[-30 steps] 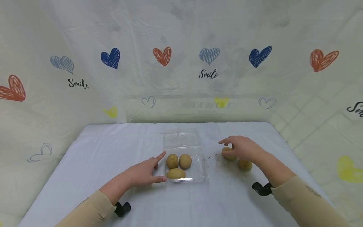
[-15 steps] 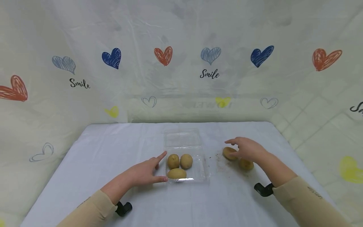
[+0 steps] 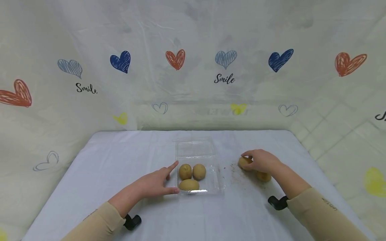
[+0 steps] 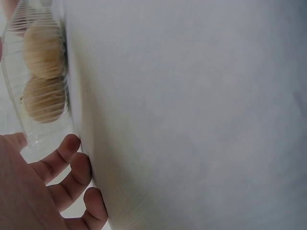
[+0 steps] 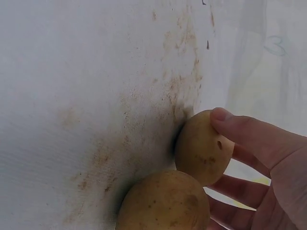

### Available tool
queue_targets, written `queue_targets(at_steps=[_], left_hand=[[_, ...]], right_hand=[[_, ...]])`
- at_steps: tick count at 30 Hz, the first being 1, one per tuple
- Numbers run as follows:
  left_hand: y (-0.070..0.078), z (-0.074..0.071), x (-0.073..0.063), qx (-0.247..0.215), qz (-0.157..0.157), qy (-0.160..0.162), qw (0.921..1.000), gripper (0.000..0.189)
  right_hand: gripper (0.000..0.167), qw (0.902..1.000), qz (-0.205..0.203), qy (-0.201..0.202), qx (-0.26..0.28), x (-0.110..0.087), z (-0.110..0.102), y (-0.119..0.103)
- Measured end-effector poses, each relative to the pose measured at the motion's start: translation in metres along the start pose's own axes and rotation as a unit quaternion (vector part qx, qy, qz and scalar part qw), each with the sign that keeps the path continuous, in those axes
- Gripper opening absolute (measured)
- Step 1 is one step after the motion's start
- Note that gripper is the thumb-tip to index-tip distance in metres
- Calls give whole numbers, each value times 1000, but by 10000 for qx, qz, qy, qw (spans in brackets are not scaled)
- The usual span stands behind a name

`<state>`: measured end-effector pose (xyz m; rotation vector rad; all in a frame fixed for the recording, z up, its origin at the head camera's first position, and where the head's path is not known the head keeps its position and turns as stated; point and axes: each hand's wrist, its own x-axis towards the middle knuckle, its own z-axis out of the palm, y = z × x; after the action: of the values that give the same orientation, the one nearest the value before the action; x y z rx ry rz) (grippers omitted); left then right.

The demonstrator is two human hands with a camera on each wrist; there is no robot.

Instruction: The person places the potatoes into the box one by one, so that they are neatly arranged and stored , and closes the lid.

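A clear plastic clamshell container (image 3: 213,179) lies with its lid (image 3: 194,148) folded back on the table. Inside it, along the left half, sit three potatoes: one at the back left (image 3: 185,172), one beside it (image 3: 199,171) and an oblong one in front (image 3: 189,184). My left hand (image 3: 152,184) rests at the container's left side, index finger and thumb spread straight to its corners. To the right, my right hand (image 3: 265,161) grips a potato (image 5: 199,148), thumb on one side and fingers on the other. Another potato (image 5: 165,203) lies against it, partly hidden under the hand in the head view.
Brown dirt specks (image 3: 236,170) mark the white tablecloth (image 3: 126,150) between the container and the loose potatoes. A pale sheet (image 3: 193,90) printed with hearts hangs behind the table. Black wrist cameras are on both wrists.
My right hand, first over the potato and then drawn slightly right with fingers spread, has lowered and closed its thumb and fingers on it. My left hand and the container stay in place.
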<state>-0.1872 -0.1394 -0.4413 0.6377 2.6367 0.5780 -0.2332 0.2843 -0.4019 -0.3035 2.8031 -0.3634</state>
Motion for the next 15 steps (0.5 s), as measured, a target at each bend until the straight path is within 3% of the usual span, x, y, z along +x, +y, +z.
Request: queue_targets(at_steps=[7,15], left_hand=[[-2,0,0,67,7,46,10000,105],[-3,1,0,56,16,17,10000,105]], right_hand=[[52,9999,81,-31,82,2,5,-2],[49,9995,-177,233,-111,2,11,-3]])
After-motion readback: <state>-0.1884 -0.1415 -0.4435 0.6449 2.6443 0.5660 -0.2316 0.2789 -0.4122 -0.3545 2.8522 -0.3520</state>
